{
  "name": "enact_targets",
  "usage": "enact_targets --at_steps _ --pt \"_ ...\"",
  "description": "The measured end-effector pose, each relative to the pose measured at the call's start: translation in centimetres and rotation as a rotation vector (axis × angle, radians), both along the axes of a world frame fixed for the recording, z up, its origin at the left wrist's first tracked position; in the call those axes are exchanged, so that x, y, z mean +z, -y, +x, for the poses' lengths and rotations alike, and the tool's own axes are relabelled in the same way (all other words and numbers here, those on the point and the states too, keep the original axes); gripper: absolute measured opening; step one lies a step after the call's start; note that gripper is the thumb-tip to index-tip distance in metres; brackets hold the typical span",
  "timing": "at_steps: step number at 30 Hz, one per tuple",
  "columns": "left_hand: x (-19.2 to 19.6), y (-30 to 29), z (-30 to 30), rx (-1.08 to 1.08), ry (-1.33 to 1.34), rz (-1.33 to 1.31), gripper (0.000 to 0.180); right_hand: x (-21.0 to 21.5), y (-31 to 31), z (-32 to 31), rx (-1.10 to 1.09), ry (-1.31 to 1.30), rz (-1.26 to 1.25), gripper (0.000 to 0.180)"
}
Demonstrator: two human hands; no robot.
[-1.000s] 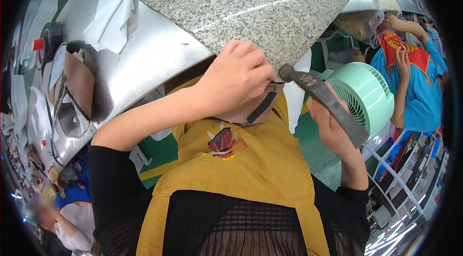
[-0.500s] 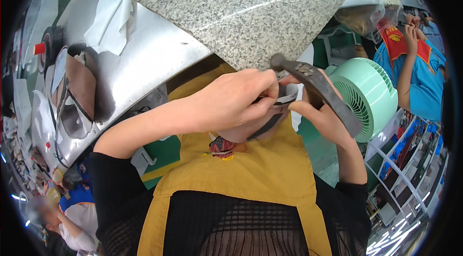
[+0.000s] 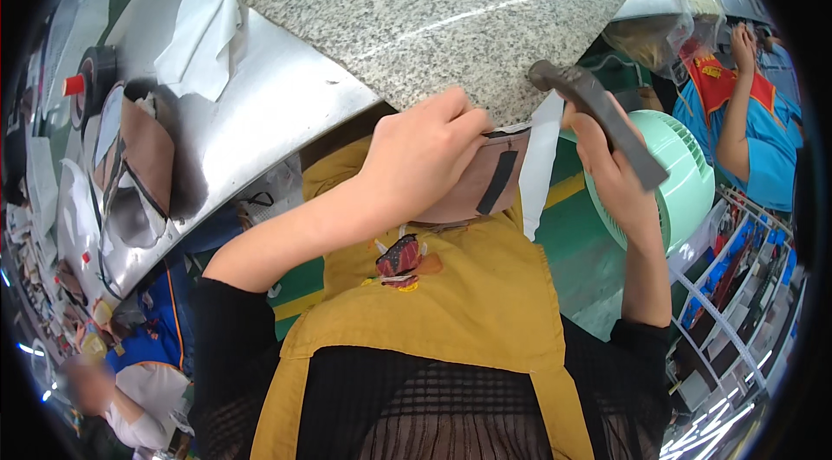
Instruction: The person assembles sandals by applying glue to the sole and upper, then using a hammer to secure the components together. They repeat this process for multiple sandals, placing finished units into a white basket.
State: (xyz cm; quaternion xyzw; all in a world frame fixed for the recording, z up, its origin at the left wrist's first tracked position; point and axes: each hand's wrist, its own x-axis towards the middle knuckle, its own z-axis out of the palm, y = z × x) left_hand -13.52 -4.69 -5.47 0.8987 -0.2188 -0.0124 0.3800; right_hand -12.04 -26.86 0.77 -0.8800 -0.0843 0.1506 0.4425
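My left hand [image 3: 425, 152] is closed on the upper edge of a brown leather-like piece [image 3: 461, 193], right at the near corner of a speckled stone slab [image 3: 468, 35]. A black strip [image 3: 498, 182] runs across the face of that piece, which hangs against my yellow apron [image 3: 433, 313]. To its right a long white strip [image 3: 542, 167] hangs down; what holds it is hidden. Gripped in my right hand [image 3: 620, 191] is a dark hammer [image 3: 626, 137], its rounded end raised beside the slab's right edge. The left fingertips are partly hidden.
A metal table [image 3: 277, 70] lies left of the slab, bearing a white cloth [image 3: 204, 39], another brown piece [image 3: 146, 152] and a black roll [image 3: 97, 78]. A mint-green fan [image 3: 672, 165] stands close by my right forearm. Co-workers sit at far right [image 3: 754, 139] and lower left [image 3: 143, 399].
My right hand has moved right, away from the brown piece, with the hammer. My left hand has brought the piece up to the slab's corner, and its black strip now shows.
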Motion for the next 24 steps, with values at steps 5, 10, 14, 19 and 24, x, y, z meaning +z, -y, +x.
enact_targets --at_steps 5,10,14,19,24 --pt "-0.4 -1.0 0.4 -0.136 0.258 0.067 0.016 1.1 0.2 -1.8 0.075 -0.082 0.015 0.023" --pt "-0.8 -1.6 1.3 -0.305 0.462 0.099 0.023 1.5 -0.3 -1.7 0.106 -0.057 0.045 0.011" --pt "-1.1 -1.8 1.7 -0.358 0.508 0.109 0.025 2.5 -0.9 -1.3 0.145 -0.08 0.009 0.011" --pt "-1.7 -1.8 1.6 -0.36 0.55 0.115 0.026 3.1 -0.9 -0.2 0.255 -0.055 -0.062 0.017" --pt "-2.2 -1.6 1.7 -0.333 0.566 0.052 0.026 3.0 -1.3 -0.5 0.269 0.05 -0.093 0.022"
